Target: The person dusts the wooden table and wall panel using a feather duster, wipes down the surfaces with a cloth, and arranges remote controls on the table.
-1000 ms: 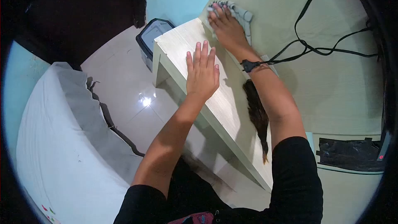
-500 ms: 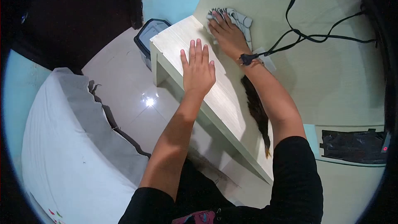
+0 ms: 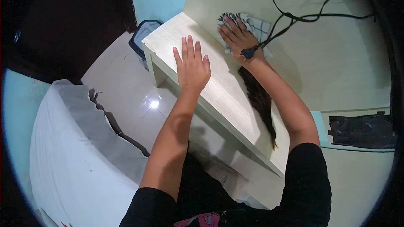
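Note:
My left hand [image 3: 193,69] lies flat on the pale wood-grain shelf top [image 3: 223,96], fingers stretched out, holding nothing. With fingers spread, my right hand [image 3: 242,38] presses a white cloth with dark stripes [image 3: 261,27] against the upright pale panel [image 3: 320,59] behind the shelf. Part of the cloth is hidden under the palm. A black power plug [image 3: 249,53] hangs in front of my right wrist. Below my right forearm, a dark feather duster [image 3: 259,98] rests along the back of the shelf.
Black cables [image 3: 294,19] dangle across the panel. A grey bin with a dark rim [image 3: 145,31] stands on the tiled floor [image 3: 126,88] past the shelf's far end. A white-covered bed [image 3: 71,151] is at left. Black tape [image 3: 362,130] covers something at right.
My right hand has slid the cloth rightward along the panel, away from the shelf's far corner. My left hand stays flat on the shelf. The whole view has shifted slightly.

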`<action>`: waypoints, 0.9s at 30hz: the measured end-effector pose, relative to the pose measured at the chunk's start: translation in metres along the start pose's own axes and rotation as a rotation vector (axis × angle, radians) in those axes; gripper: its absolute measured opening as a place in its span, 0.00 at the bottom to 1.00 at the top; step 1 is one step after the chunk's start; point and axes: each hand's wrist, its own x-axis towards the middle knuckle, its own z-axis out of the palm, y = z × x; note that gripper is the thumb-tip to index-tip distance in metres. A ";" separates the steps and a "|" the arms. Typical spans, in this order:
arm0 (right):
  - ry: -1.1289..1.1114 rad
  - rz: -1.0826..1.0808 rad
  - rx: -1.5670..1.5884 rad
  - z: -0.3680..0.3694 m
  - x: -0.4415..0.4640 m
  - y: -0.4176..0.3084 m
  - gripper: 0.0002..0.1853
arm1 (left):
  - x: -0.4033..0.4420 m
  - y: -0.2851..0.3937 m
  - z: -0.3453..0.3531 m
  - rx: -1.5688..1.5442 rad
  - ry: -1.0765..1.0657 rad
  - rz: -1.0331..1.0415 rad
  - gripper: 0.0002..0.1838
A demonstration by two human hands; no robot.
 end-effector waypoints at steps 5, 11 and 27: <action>-0.052 0.110 -0.009 -0.046 -0.014 0.017 0.35 | 0.000 0.001 -0.001 0.001 -0.014 -0.001 0.30; -0.035 0.166 0.046 -0.040 -0.033 0.015 0.32 | 0.000 -0.001 -0.005 -0.016 -0.021 -0.001 0.30; -0.060 0.325 -0.239 -0.061 -0.138 0.015 0.39 | 0.000 -0.002 0.000 -0.034 -0.027 0.024 0.29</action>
